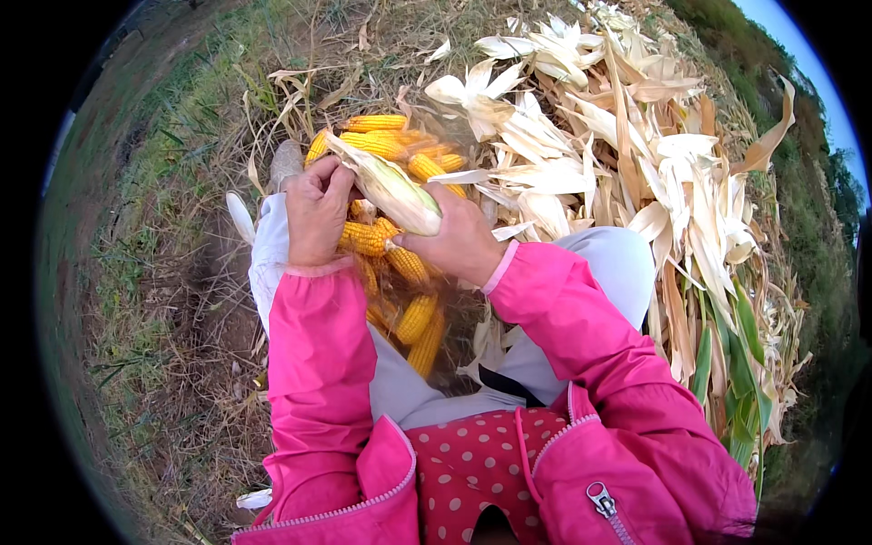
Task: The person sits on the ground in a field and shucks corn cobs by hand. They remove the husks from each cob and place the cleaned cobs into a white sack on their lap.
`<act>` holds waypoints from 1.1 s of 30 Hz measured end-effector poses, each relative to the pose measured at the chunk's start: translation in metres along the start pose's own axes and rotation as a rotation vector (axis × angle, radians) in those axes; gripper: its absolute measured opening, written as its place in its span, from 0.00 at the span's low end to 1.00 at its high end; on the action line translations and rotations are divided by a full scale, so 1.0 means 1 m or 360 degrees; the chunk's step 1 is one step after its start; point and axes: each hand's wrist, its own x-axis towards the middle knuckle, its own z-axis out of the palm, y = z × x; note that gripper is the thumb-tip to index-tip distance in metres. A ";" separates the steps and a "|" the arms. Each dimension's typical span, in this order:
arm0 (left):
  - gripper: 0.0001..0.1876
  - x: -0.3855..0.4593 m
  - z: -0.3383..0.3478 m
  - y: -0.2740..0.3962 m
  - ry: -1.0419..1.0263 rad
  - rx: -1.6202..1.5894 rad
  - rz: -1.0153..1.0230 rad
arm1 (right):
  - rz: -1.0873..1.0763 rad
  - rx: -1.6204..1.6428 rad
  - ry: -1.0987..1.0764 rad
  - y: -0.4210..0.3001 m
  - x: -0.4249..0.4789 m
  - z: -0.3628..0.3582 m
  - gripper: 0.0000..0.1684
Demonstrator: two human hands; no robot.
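An ear of corn in its pale, slightly green husk point(388, 187) slants between my two hands. My right hand point(463, 235) is closed around its lower right end. At the upper left tip, my left hand point(317, 208) has thumb and fingers pinched together by the husk; whether they grip it is hard to tell. Beneath and around the hands lie several husked yellow corn ears point(373, 144), with brown silk among them. More bare ears point(417, 319) lie nearer to me, between my legs.
Dry corn husks point(545, 170) and stalks are heaped on the right, with some green leaves point(742, 361) low in the pile. Grass and dry straw point(184, 327) cover the ground on the left. A loose husk point(240, 216) lies beside my left leg, and another point(255, 499) lies farther down.
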 end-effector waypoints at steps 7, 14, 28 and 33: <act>0.10 0.003 -0.003 -0.026 0.0069 -0.0281 -0.0050 | -0.0181 -0.0037 0.0203 0.005 -0.003 0.008 0.32; 0.10 0.001 -0.002 -0.040 0.0032 -0.0621 -0.0266 | -0.0329 -0.0061 0.0296 0.010 -0.003 0.011 0.36; 0.10 -0.009 0.014 -0.039 -0.0102 -0.0825 -0.0450 | -0.0251 0.0730 0.0217 -0.015 -0.004 -0.006 0.37; 0.10 -0.009 0.031 -0.028 0.0075 -0.1163 -0.0233 | -0.0023 0.1477 0.0061 -0.010 0.006 -0.011 0.32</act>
